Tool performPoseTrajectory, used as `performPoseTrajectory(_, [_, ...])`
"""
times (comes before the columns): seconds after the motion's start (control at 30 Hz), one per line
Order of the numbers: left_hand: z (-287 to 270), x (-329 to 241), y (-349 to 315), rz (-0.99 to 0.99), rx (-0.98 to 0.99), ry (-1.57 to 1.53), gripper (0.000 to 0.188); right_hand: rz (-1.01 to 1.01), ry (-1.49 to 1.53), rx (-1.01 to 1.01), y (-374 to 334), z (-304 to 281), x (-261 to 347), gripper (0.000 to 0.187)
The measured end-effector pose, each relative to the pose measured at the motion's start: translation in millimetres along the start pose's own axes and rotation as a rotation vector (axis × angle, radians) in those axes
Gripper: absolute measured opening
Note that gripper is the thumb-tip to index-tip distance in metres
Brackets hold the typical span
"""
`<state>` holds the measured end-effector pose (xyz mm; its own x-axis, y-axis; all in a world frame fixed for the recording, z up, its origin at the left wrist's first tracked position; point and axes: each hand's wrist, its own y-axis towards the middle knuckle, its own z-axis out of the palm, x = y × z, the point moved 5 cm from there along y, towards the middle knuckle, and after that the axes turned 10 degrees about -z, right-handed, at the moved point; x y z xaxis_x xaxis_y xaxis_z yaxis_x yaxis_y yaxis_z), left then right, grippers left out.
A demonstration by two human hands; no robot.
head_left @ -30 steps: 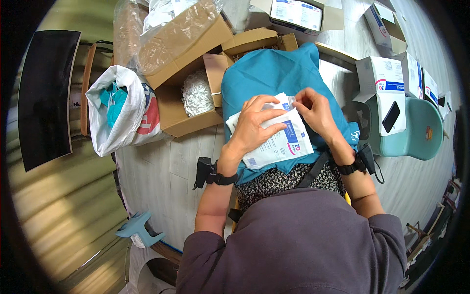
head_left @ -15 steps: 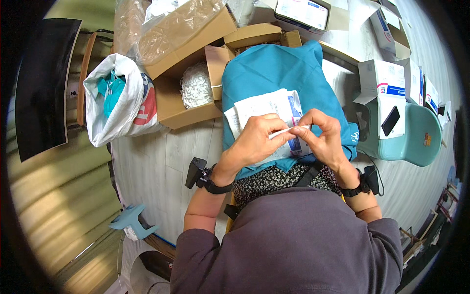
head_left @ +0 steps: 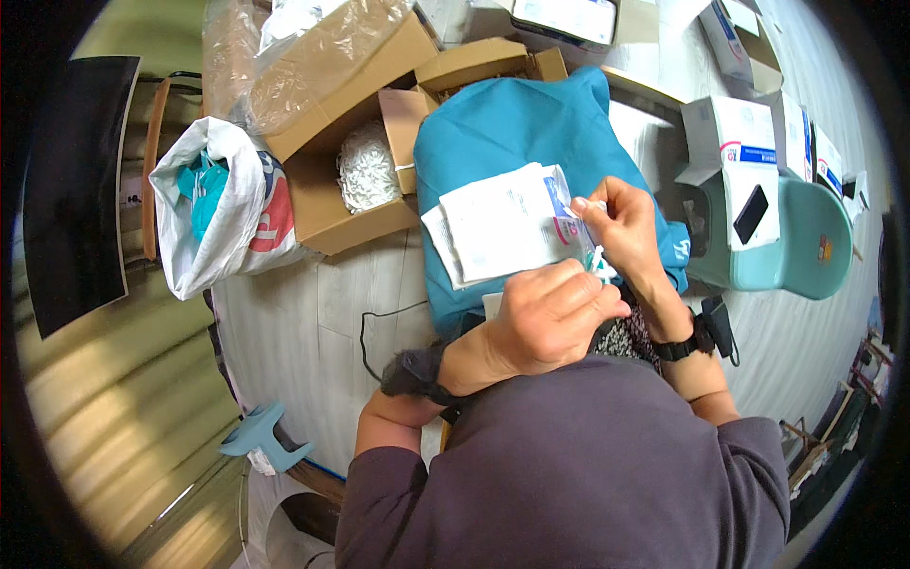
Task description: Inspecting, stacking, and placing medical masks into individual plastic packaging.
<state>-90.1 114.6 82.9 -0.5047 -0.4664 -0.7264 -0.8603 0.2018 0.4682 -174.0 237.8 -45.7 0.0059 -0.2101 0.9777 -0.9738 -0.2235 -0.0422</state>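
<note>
In front of my body, my right hand point(head_left: 624, 226) is closed in a pinch, with a small white piece point(head_left: 581, 203) showing at its fingertips. Just below it, a small teal and white bundle point(head_left: 601, 266) sits between the two hands; its kind is unclear. Nearer to me is my left hand point(head_left: 550, 318), its fingers curled closed beside that bundle. What lies inside the left fingers is hidden. Flat white printed packets point(head_left: 502, 223) rest on the teal-blue cloth point(head_left: 502, 123) beyond my hands.
An open cardboard box point(head_left: 322, 213) holds a bundle of white cords point(head_left: 368, 169). To its left stands a white sack point(head_left: 213, 247) with teal items. At right, a pale green chair point(head_left: 801, 256) bears white boxes point(head_left: 735, 133) and a black phone point(head_left: 751, 214).
My hands have parted from a shared hold on a thin white strip. The left moved down toward my body; the right tilted upward. A teal and white bundle now shows between them.
</note>
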Motion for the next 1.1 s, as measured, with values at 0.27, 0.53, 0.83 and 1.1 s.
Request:
performPoseTrajectory(0.27, [-29,17,-8,-0.56,0.13,-0.707,0.013,-0.042,-0.286,-0.128,10,-32,-16,0.025])
performPoseTrajectory(0.53, [-42,44,2,-0.686,0.329,-0.252,0.033,-0.032,-0.174,-0.04,19,-22,-2,0.023])
performPoseTrajectory(0.83, [-64,36,12,-0.351,0.178,0.098,0.016,-0.031,-0.271,0.174,42,17,-10,0.025])
performPoseTrajectory(1.1, [-148,55,8,-0.247,-0.384,-0.608,0.018,-0.246,0.038,0.143,21,8,33,0.011])
